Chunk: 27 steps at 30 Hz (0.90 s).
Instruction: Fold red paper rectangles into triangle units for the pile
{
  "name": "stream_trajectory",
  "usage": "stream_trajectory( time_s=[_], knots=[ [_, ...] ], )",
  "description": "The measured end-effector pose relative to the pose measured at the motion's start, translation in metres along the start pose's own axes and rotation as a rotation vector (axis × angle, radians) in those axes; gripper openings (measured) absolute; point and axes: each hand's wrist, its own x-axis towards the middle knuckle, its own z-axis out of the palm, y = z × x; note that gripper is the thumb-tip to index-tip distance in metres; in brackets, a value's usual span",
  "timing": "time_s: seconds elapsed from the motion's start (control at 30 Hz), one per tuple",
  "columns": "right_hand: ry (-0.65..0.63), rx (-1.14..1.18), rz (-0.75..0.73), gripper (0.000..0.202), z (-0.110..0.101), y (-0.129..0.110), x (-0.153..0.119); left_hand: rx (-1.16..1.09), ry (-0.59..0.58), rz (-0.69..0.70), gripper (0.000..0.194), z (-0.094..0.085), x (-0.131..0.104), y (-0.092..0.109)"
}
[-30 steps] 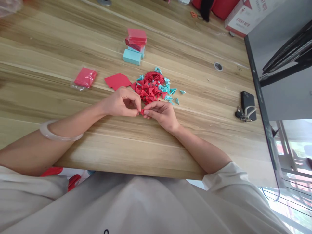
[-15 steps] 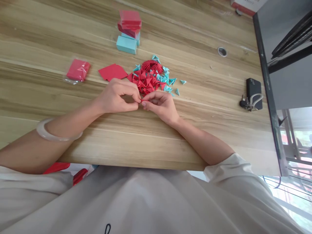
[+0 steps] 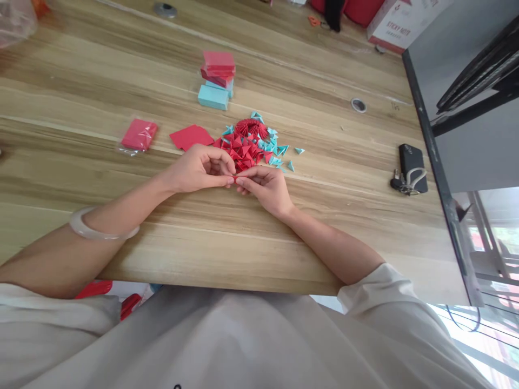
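My left hand point(image 3: 205, 168) and my right hand point(image 3: 265, 189) meet over the front of the table, their fingertips pinched on a small piece of red paper point(image 3: 235, 179), mostly hidden by the fingers. Just beyond them lies a heap of folded red paper triangles point(image 3: 245, 148). Behind that heap sits a red pleated paper ring point(image 3: 250, 128). Folded light-blue paper triangles point(image 3: 271, 145) are scattered at its right side. Flat red paper sheets point(image 3: 191, 136) lie beyond my left hand.
A wrapped pack of red paper point(image 3: 140, 135) lies at left. Red paper packs point(image 3: 219, 62) and light-blue paper packs point(image 3: 213, 97) are stacked farther back. A black box-shaped object point(image 3: 414, 162) with keys point(image 3: 401, 185) rests near the table's right edge. A sticky-note box point(image 3: 399, 24) stands at far right.
The camera view has tilted up, so more of the table's far side shows. Both hands stay together at the red paper; my left fingers have shifted slightly on it.
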Motion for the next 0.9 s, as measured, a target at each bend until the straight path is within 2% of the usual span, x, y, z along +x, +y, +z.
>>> stream_trajectory(
  time_s=[0.23, 0.43, 0.6, 0.9],
  knots=[
    [0.012, 0.003, -0.004, 0.048, -0.001, 0.002, 0.002, -0.024, -0.060, -0.032, 0.036, -0.009, 0.002, 0.000],
    [0.085, -0.001, -0.016, 0.041, 0.002, 0.002, 0.000, 0.045, -0.032, -0.006, 0.032, -0.002, 0.001, 0.002],
    [0.127, -0.031, -0.037, 0.036, 0.004, 0.004, -0.002, 0.057, -0.079, -0.039, 0.028, 0.003, 0.002, 0.004],
    [0.131, 0.004, -0.046, 0.041, 0.004, 0.004, 0.000, 0.035, 0.026, 0.005, 0.026, 0.005, 0.003, 0.003]
  ],
)
